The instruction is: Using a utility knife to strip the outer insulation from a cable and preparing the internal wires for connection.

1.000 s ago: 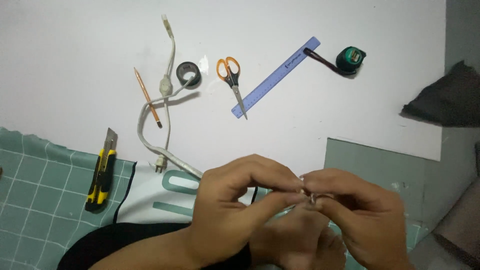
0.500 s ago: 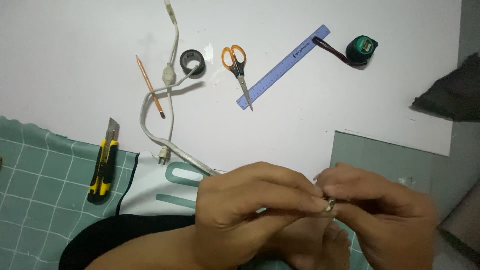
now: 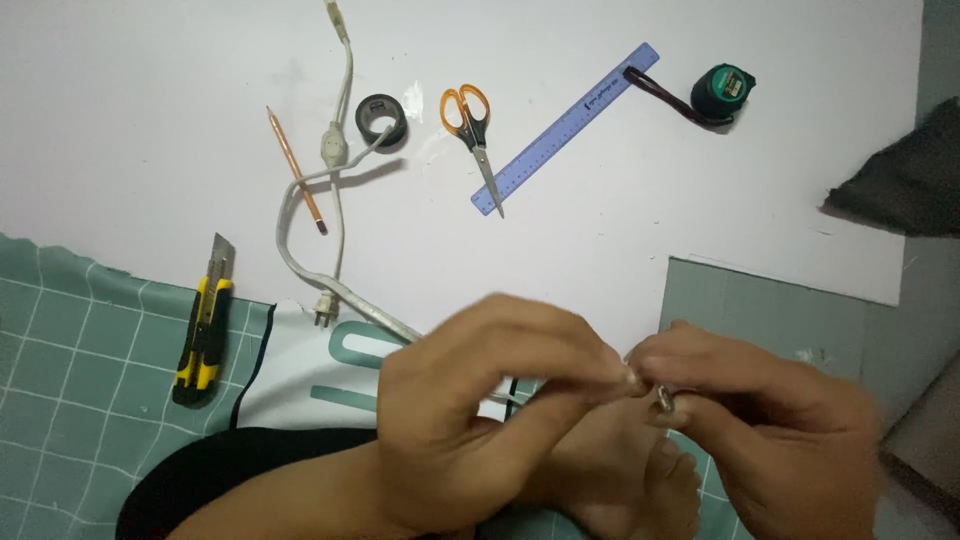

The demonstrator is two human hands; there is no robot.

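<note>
1. Head view: we see the left hand [image 3: 480, 420] and right hand [image 3: 770, 430] meeting fingertip to fingertip near the bottom edge, over a bare foot [image 3: 640, 480].
2. Both hands are curled to a pinch on a small metal piece [image 3: 664, 399]; it sits between them, just nearer the right hand. We cannot tell its axis, too small and blurred.
3. A white cable [image 3: 330, 290] runs from the far edge of the white sheet [image 3: 150, 90] in under the left hand.
4. Well apart on the sheet: scissors [image 3: 472, 125], blue ruler [image 3: 565, 128], tape roll [image 3: 381, 118], pencil [image 3: 296, 170]. A utility knife [image 3: 204, 330] lies on the green mat [image 3: 70, 400], left.
</note>
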